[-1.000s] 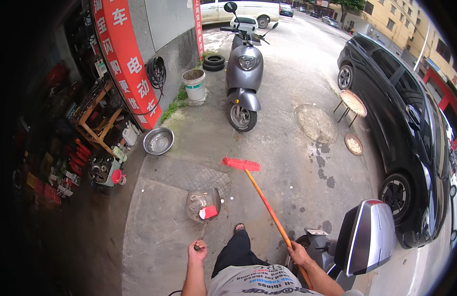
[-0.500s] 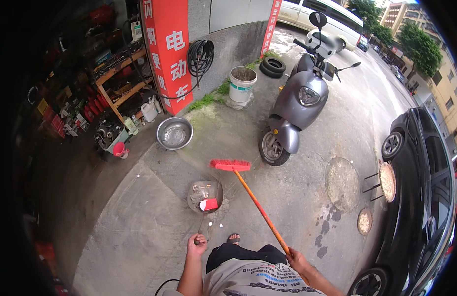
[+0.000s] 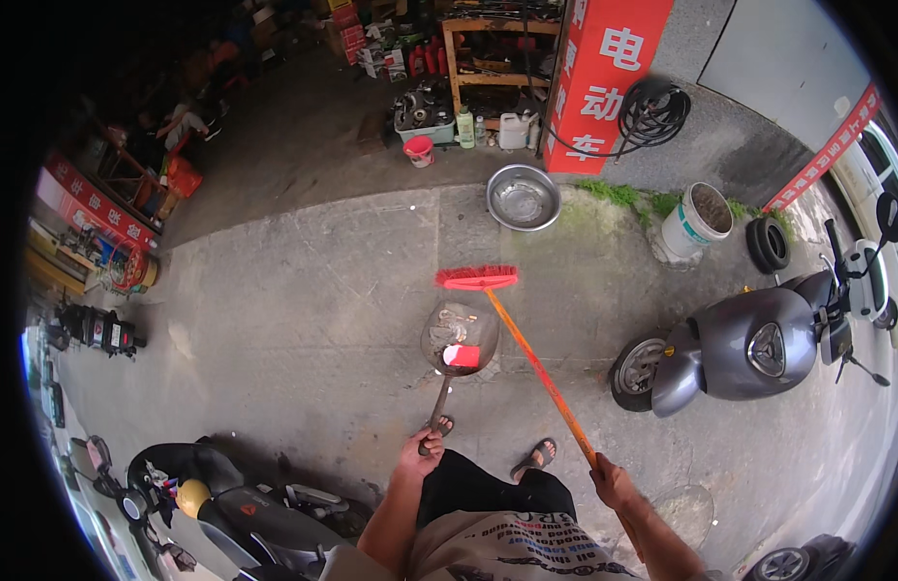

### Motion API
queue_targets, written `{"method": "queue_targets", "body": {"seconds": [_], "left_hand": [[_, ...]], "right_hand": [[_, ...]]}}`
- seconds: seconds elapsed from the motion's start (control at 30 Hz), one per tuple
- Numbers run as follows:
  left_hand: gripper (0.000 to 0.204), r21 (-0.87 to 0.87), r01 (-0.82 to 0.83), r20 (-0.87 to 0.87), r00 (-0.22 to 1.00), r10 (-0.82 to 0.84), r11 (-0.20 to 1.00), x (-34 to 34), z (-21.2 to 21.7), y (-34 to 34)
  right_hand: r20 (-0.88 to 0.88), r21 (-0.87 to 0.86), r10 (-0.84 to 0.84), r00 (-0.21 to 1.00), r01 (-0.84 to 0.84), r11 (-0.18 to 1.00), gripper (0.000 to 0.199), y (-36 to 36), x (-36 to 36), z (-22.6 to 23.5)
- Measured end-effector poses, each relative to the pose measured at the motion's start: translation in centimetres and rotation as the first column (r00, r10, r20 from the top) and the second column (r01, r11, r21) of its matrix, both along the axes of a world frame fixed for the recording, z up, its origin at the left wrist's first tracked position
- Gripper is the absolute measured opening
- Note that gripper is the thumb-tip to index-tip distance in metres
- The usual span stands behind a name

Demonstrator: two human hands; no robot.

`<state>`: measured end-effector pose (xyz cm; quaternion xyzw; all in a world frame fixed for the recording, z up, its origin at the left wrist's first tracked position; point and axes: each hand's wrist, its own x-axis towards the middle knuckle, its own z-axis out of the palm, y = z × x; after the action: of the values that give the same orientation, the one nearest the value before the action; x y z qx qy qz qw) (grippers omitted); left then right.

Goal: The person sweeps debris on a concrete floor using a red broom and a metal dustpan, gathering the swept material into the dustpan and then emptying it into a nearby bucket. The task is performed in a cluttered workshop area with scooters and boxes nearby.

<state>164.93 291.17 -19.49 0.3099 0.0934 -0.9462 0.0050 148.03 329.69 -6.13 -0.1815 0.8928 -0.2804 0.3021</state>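
My left hand (image 3: pixel 422 452) is closed around the handle of a round, dark metal pan (image 3: pixel 482 327), held low over the concrete in front of my feet. Dirt, small litter and a red-and-white packet (image 3: pixel 461 355) lie in the pan. In my right hand (image 3: pixel 614 481) is the orange pole of a broom (image 3: pixel 541 373), which slants away from me. Its red bristle head (image 3: pixel 476 279) is just beyond the pan's far rim, with a small gap apparent between them; whether the bristles touch the floor I cannot tell.
Beyond the broom stand a metal basin (image 3: pixel 524 198), a pink bucket (image 3: pixel 419 150) and a laden wooden shelf (image 3: pixel 457 58). A grey scooter (image 3: pixel 730 349) is on the right, near a white bucket (image 3: pixel 696 225) and stacked tyres (image 3: pixel 767 244). A dark scooter (image 3: pixel 265 513) stands near left.
My view has swung left, bringing the shop interior and dark scooter into sight. The broom and pan have come along with me, the packet still in the pan.
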Motion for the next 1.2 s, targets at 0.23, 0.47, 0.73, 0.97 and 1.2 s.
{"method": "queue_targets", "body": {"seconds": [0.23, 0.47, 0.73, 0.97, 1.2], "left_hand": [[0.013, 0.083, -0.342, 0.046, 0.939, 0.34, 0.936, 9.5, -1.5, 13.0], [0.013, -0.008, -0.546, 0.152, 0.827, 0.541, 0.838, 18.9, -4.5, 22.3], [0.015, 0.045, -0.674, 0.218, 0.727, 0.651, 0.737, 27.6, -7.5, 28.2], [0.016, 0.085, -0.709, 0.324, 0.684, 0.654, 0.7, 33.8, -11.2, 30.2], [0.018, 0.114, -0.693, 0.341, 0.7, 0.627, 0.712, 36.5, -12.9, 31.1]], "right_hand": [[0.047, 0.088, 0.451, 0.891, -0.454, 0.887, 0.04, -1.0, -4.5, -1.5], [0.174, 0.067, 0.719, 0.673, -0.736, 0.673, 0.032, -9.9, 1.4, -5.6], [0.157, 0.303, 0.778, 0.608, -0.779, 0.548, 0.026, -16.7, 11.1, -12.3], [0.145, 0.275, 0.727, 0.671, -0.733, 0.622, 0.027, -5.5, 12.2, -13.1], [0.124, 0.247, 0.648, 0.752, -0.656, 0.713, 0.026, 0.0, 14.7, -9.6]]}}
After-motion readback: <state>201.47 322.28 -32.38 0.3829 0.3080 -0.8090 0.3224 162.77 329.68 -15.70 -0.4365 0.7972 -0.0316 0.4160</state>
